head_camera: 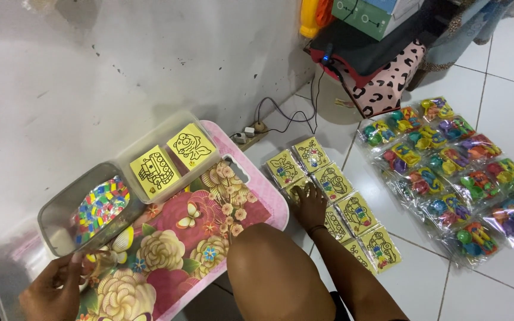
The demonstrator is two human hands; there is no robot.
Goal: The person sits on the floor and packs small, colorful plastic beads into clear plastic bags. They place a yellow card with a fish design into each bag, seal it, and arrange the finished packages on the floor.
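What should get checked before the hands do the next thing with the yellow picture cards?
1. Right hand on a yellow card in the floor rows: ok, it rests flat on one.
2. Rows neat: ok, cards lie side by side in two lines.
3. Left hand grip: cannot tell, it pinches something small and clear.
4. Two yellow cards on the plastic box: ok, lying flat.
5. Flowered tray steady on the floor: ok.
6. Toy packets clear of the cards: ok, a bare tile between.

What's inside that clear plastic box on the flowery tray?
The clear plastic box holds small multicoloured pieces at one end. Two yellow picture cards lie across the other end, hiding whatever sits beneath them.
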